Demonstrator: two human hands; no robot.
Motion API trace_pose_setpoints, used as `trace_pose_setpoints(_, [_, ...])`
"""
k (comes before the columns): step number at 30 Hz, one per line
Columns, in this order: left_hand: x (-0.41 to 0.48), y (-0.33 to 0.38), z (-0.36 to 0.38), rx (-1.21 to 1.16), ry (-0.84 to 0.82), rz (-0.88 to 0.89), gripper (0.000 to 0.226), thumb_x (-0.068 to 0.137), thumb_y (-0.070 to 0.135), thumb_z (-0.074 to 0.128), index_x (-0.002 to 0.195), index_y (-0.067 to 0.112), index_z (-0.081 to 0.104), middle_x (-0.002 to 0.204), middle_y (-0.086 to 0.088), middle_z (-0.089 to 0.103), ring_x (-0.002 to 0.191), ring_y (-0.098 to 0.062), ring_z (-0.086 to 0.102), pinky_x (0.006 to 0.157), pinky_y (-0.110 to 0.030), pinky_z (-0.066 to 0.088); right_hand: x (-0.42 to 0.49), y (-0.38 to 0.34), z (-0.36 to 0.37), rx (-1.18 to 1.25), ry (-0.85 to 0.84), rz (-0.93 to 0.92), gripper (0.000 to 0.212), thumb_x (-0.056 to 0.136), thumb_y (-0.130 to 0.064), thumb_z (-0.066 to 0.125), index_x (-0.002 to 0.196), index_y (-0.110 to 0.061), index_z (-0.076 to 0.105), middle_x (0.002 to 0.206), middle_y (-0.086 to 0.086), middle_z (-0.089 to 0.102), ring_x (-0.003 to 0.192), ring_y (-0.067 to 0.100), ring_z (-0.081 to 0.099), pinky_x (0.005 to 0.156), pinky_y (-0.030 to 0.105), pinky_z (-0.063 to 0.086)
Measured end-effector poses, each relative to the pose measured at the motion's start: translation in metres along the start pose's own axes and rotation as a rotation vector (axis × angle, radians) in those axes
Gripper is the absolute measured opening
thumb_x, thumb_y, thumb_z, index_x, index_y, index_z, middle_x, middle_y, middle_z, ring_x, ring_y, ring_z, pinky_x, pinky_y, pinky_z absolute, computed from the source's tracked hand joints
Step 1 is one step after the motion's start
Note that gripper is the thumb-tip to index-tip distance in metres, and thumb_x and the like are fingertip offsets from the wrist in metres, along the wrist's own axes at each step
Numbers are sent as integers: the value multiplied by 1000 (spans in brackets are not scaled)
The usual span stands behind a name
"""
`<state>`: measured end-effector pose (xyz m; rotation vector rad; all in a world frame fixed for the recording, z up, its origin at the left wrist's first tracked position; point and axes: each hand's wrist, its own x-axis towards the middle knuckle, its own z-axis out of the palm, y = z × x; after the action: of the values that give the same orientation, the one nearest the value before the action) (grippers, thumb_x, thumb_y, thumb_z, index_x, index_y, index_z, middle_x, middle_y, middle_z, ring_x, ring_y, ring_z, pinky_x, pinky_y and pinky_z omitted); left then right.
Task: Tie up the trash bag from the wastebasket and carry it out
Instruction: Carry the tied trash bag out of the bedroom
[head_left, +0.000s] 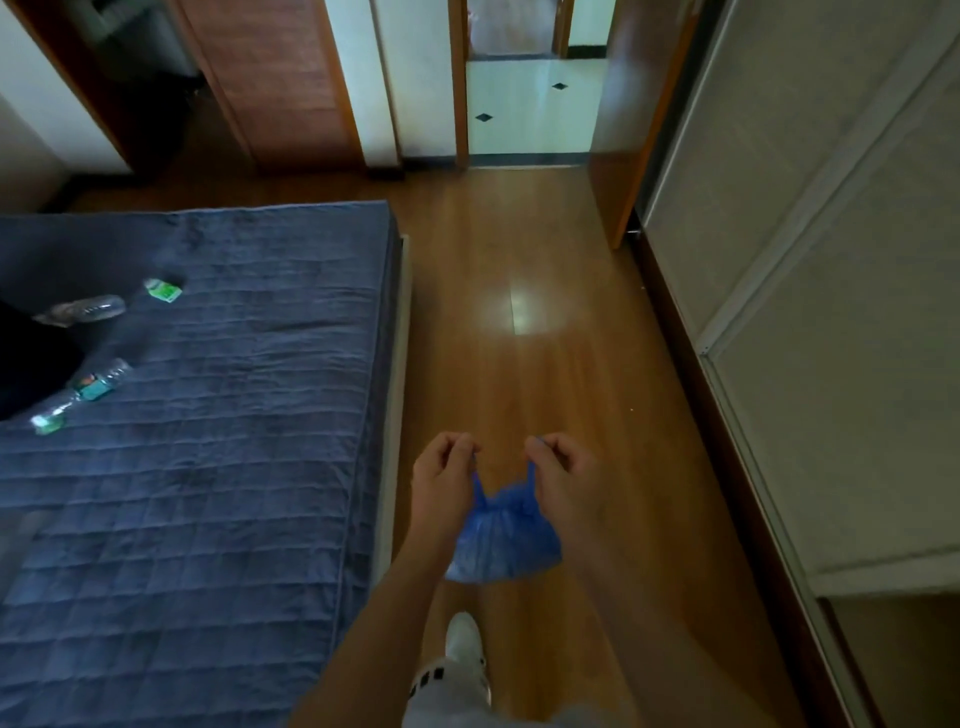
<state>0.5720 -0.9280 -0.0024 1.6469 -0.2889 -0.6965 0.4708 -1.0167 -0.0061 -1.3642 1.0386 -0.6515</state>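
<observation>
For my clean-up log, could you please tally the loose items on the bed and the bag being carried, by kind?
Clear plastic bottles lying on the bed: 2 (upper bottle, lower bottle)
Small green-and-white packet on the bed: 1 (packet)
Blue trash bag, held by both hands: 1 (trash bag)
Total: 4

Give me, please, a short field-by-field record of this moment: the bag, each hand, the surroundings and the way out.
bag: blue trash bag, hanging above the wooden floor
left hand: pinching the bag's left tie end
right hand: pinching the right tie end
knot: cannot tell whether it is finished
bed: on the person's left, with plastic bottles lying on it
wardrobe: on the right
exit: open doorway ahead
</observation>
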Motion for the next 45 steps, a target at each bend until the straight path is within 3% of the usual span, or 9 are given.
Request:
trace_pose_setpoints(6, [88, 34, -10, -23, 25, 32, 26, 96, 16, 51, 73, 14, 63, 49, 15, 49, 51, -4, 44, 55, -26, 37, 72, -22, 42, -23, 70, -5, 25, 91, -25, 62, 67, -22, 59, 56, -1, 51, 54, 11, 50, 56, 31, 44])
trace_pose_setpoints(10, [131, 44, -6, -50, 32, 76, 27, 98, 15, 51, 74, 14, 62, 54, 12, 48, 54, -8, 44, 55, -27, 36, 118, -33, 49, 39, 98, 12, 27, 90, -32, 60, 68, -18, 55, 56, 2, 39, 51, 14, 36, 50, 33, 32])
trace_pose_setpoints(15, [192, 55, 6, -32, 28, 97, 25, 98, 17, 51, 76, 14, 63, 57, 7, 49, 56, -12, 44, 56, -30, 37, 180, -43, 62, 31, 54, 4, 26, 95, -29, 57, 71, -19, 59, 50, -8, 42, 47, 8, 39, 50, 27, 34])
trace_pose_setpoints(22, [288, 89, 53, 12, 78, 99, 23, 98, 18, 51, 80, 8, 62, 54, 8, 46, 49, -5, 43, 49, -21, 38, 303, -65, 79, 50, -79, 1, 31, 94, -25, 58, 63, -23, 55, 47, -9, 41, 44, 7, 38, 49, 26, 34])
trace_pose_setpoints(26, [355, 116, 92, 13, 168, 30, 23, 96, 19, 52, 83, 4, 63, 59, 3, 48, 52, -6, 46, 53, -23, 39, 379, -87, 80, 60, -98, -14, 27, 94, -21, 58, 71, -8, 57, 52, -3, 45, 48, 9, 41, 50, 24, 38])
trace_pose_setpoints(29, [403, 137, 119, -53, 220, -29, 23, 95, 19, 53, 76, 14, 65, 55, 6, 48, 51, -10, 43, 52, -28, 37, 433, -109, 77, 35, -90, -58, 24, 95, -19, 57, 79, -2, 60, 59, 3, 50, 52, 7, 46, 53, 19, 42])
trace_pose_setpoints(35, [476, 166, 155, -76, 253, -1, 29, 96, 14, 52, 70, 16, 65, 49, 6, 46, 47, -12, 40, 49, -30, 33, 523, -127, 76, 58, -71, -68, 22, 97, -18, 53, 77, -15, 62, 50, -17, 51, 51, 2, 48, 59, 22, 38])
trace_pose_setpoints(41, [542, 179, 169, -56, 258, 13, 31, 94, 12, 52, 67, 20, 65, 46, 10, 47, 47, -8, 41, 48, -29, 33, 594, -137, 89, 57, -66, -85, 20, 89, -38, 54, 73, -30, 62, 51, -14, 51, 50, 4, 45, 55, 27, 37])
trace_pose_setpoints(45, [594, 189, 172, -72, 218, 15, 30, 95, 15, 52, 68, 17, 65, 48, 10, 48, 47, -7, 43, 48, -26, 36, 638, -143, 108, 16, -113, -65, 29, 97, -27, 53, 69, -28, 59, 50, -11, 46, 48, 6, 42, 52, 26, 36])
